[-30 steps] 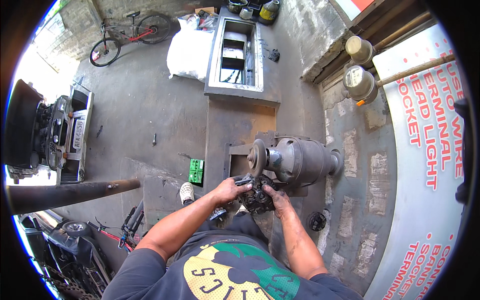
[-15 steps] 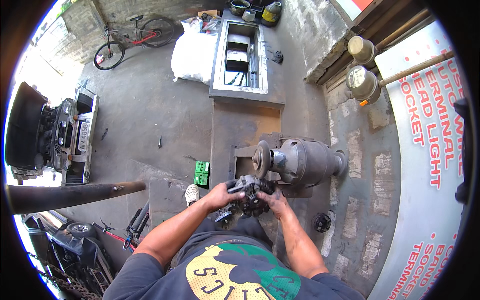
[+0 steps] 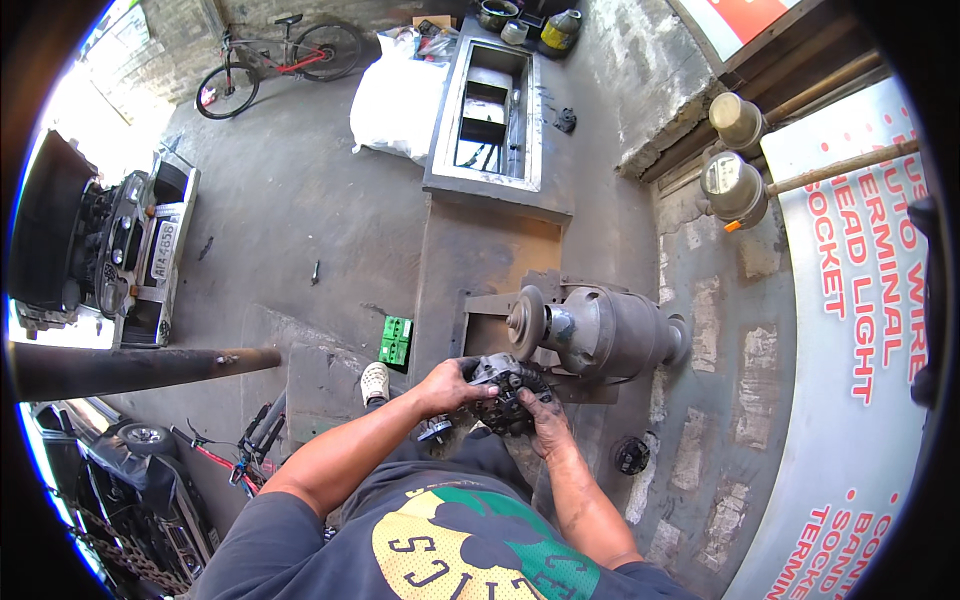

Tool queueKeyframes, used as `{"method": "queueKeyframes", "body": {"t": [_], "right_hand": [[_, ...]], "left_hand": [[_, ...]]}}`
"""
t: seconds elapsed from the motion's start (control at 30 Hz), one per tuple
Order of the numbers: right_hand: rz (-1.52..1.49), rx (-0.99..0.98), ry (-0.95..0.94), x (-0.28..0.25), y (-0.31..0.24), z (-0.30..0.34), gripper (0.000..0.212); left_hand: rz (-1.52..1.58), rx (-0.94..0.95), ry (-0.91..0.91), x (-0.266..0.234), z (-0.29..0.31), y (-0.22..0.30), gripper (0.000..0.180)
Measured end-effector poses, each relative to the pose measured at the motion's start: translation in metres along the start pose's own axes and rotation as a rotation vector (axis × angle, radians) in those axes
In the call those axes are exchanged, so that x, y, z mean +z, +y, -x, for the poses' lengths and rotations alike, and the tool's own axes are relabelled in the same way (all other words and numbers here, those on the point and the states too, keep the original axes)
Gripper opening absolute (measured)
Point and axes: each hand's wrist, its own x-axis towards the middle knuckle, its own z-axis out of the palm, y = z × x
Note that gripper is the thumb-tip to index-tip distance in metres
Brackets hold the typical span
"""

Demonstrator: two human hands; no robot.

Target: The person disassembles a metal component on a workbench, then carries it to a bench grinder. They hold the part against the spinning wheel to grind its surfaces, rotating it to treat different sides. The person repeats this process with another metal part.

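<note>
A dark, greasy round metal machine part (image 3: 505, 390) is held in front of my body with both hands. My left hand (image 3: 445, 385) grips its left side with the fingers wrapped over the top. My right hand (image 3: 543, 412) holds its right and lower side. Just beyond the part stands a grey bench grinder (image 3: 600, 330) with a round wheel (image 3: 525, 322) facing it, a short gap away. The grinder sits on a rusty metal bench (image 3: 480, 265).
A green box (image 3: 396, 341) lies on the concrete floor left of the bench. A rectangular pit (image 3: 490, 110), a white sack (image 3: 395, 95) and a bicycle (image 3: 275, 60) lie farther off. A car front (image 3: 130, 250) and a dark pipe (image 3: 130, 365) are at left; a painted wall is at right.
The view has shifted slightly; my hands and the part have stayed together just below the grinder wheel, with small changes of grip.
</note>
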Motion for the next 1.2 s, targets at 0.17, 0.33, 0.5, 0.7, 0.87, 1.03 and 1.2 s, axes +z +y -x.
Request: {"method": "queueKeyframes", "body": {"t": [0.17,0.33,0.5,0.7,0.87,1.03,1.2], "right_hand": [[0.041,0.09,-0.06,0.01,-0.015,-0.005,0.066],[0.173,0.149,-0.027,0.003,-0.019,-0.017,0.079],[0.214,0.209,-0.059,0.011,-0.015,-0.032,0.08],[0.224,0.027,-0.123,0.0,-0.016,-0.018,0.092],[0.206,-0.082,-0.093,-0.006,-0.012,-0.005,0.101],[0.16,0.107,-0.041,-0.008,-0.02,-0.01,0.086],[0.072,0.092,0.009,-0.025,-0.011,-0.015,0.078]], "left_hand": [[-0.001,0.014,0.085,-0.004,0.002,-0.018,0.052],[0.183,-0.029,0.061,0.002,0.003,-0.015,0.05],[0.375,-0.002,0.088,-0.004,0.013,-0.037,0.051],[0.095,0.122,0.137,0.008,0.02,-0.039,0.052],[-0.072,0.182,0.133,0.013,0.02,-0.028,0.051],[0.104,0.05,0.079,0.013,0.007,-0.015,0.05],[-0.058,-0.037,0.038,0.016,-0.007,0.014,0.055]]}}
